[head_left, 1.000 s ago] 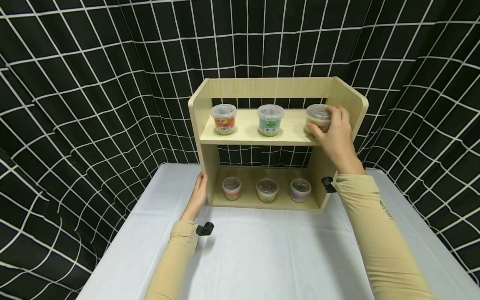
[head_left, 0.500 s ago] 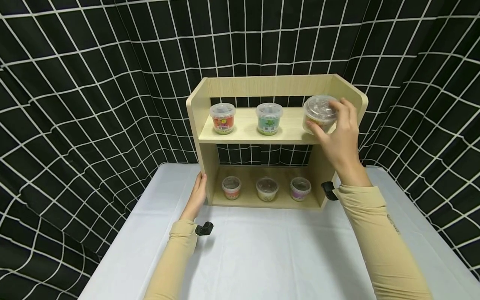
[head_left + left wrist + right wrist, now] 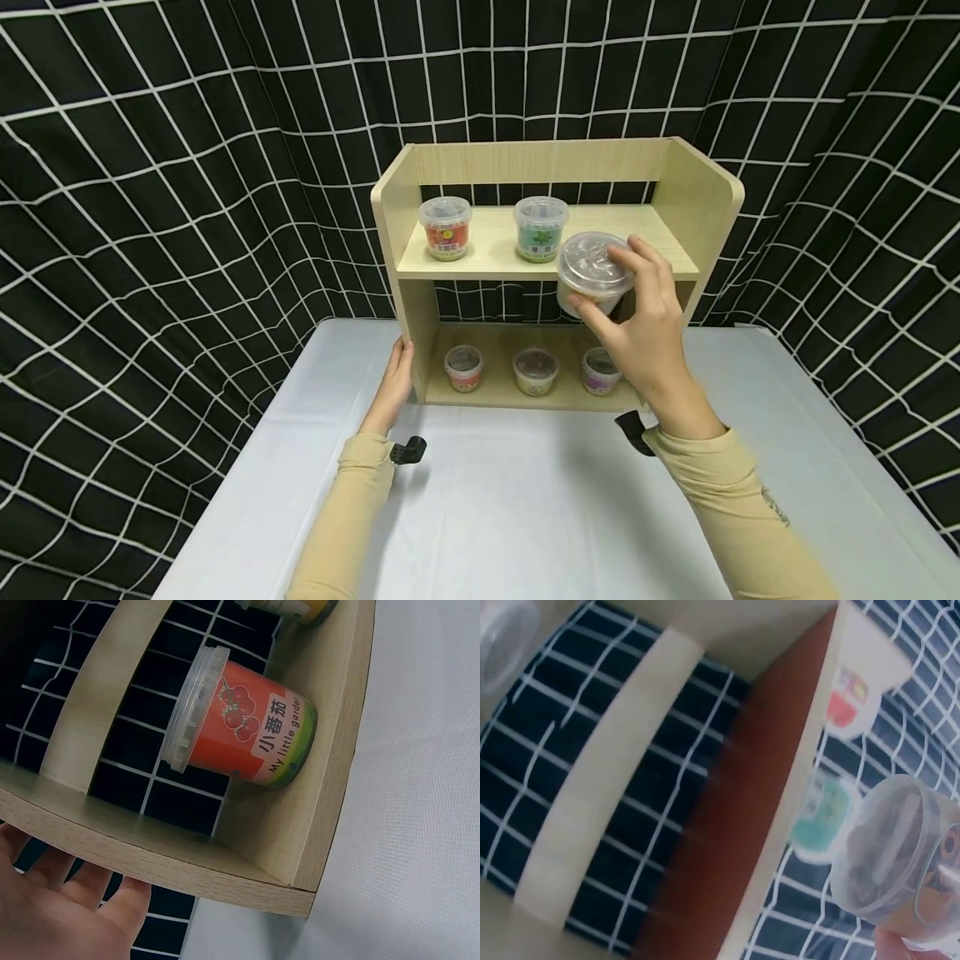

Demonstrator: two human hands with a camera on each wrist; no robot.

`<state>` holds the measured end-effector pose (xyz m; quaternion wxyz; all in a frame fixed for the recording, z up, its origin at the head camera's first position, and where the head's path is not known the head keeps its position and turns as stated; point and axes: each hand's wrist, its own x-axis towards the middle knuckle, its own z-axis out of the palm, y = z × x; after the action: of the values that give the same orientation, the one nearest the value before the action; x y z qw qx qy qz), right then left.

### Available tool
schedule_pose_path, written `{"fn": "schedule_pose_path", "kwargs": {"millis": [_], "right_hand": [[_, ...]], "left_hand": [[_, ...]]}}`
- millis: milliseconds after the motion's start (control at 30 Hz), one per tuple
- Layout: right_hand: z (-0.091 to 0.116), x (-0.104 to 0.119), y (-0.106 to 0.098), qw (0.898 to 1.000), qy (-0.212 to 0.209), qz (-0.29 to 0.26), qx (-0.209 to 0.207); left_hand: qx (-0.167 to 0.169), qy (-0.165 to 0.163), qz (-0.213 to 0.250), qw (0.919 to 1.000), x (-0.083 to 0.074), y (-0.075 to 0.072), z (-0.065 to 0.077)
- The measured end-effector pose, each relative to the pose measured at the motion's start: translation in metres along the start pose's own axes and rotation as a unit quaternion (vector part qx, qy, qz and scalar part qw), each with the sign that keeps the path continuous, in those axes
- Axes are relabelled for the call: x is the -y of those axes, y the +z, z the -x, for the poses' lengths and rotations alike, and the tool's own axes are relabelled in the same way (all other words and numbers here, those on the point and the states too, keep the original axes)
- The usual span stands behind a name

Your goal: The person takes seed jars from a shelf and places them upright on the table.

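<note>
A clear plastic cup with a lid (image 3: 592, 265) is held between the thumb and fingers of my right hand (image 3: 647, 346). It is tilted in front of the upper board of a small wooden shelf (image 3: 543, 158). The right wrist view shows the same cup (image 3: 900, 862) with an orange-brown label, partly cut off. My left hand (image 3: 390, 390) rests its straight fingers on the shelf's left side panel. Through the left wrist camera, a red-labelled cup with tomato pictures (image 3: 244, 724) stands inside that panel.
On the upper board stand a red-labelled cup (image 3: 447, 233) and a green-labelled cup (image 3: 540, 233). Below are a small red cup (image 3: 463, 371), a yellowish cup (image 3: 535, 375) and a purple cup (image 3: 598, 375). A white cloth (image 3: 487, 500) covers the table; black gridded fabric surrounds it.
My right hand has lifted the cup from the right end of the upper board and brought it left and toward me. The left hand has stayed at the side panel.
</note>
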<state>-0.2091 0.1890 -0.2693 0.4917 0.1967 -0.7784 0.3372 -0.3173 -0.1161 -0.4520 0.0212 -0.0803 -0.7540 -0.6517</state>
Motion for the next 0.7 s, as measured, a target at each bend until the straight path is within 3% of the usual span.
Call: {"fn": "schedule_pose_path", "kwargs": {"millis": [300, 700], "right_hand": [[0.039, 0.007, 0.029, 0.998, -0.008, -0.041, 0.041], [0.094, 0.011, 0.068, 0.983, 0.103, -0.07, 0.137]], "left_hand": [[0.006, 0.005, 0.04, 0.9992, -0.012, 0.0, 0.005], [0.0, 0.019, 0.036, 0.9992, 0.003, -0.002, -0.002]]}}
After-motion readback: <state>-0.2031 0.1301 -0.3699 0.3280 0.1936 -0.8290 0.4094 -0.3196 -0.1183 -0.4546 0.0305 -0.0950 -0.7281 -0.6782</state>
